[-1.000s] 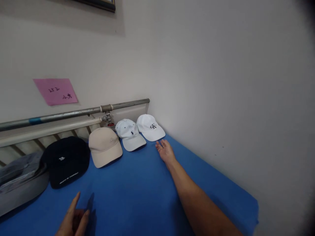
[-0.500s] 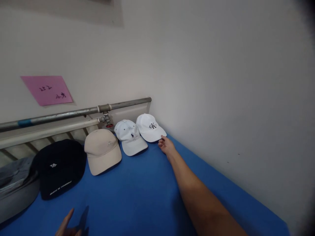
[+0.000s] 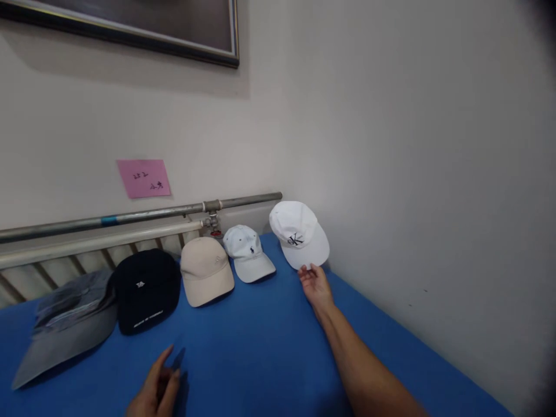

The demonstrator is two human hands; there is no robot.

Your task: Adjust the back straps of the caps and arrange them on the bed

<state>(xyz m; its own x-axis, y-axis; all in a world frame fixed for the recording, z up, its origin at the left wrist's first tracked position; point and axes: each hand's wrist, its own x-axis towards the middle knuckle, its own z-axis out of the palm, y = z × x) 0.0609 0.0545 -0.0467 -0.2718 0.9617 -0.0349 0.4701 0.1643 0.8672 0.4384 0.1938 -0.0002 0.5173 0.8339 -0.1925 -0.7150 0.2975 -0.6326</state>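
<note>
My right hand (image 3: pixel 316 285) grips the brim of a white baseball cap (image 3: pixel 293 223) with black CK lettering, the rightmost in a row. That cap is tilted and looks raised off the blue surface (image 3: pixel 256 347). Just left of it sits a pale cap (image 3: pixel 244 244) with a small dark rider logo. Further left lie a beige cap (image 3: pixel 204 260), a black cap (image 3: pixel 147 284) and a grey cap (image 3: pixel 73 318). My left hand (image 3: pixel 156 388) hovers low over the blue surface in front of the black and beige caps, fingers apart and holding nothing.
Behind the row run a metal pipe (image 3: pixel 152 214) and a pale radiator (image 3: pixel 65 272), with a red-handled valve (image 3: pixel 214 223). A pink note (image 3: pixel 145 178) and a framed picture (image 3: pixel 174 29) are on the wall. Another wall (image 3: pixel 412 174) borders the right side.
My right hand has lifted and tilted the white cap by its brim, away from the pale cap. The view has shifted left and up, and more of my left hand shows.
</note>
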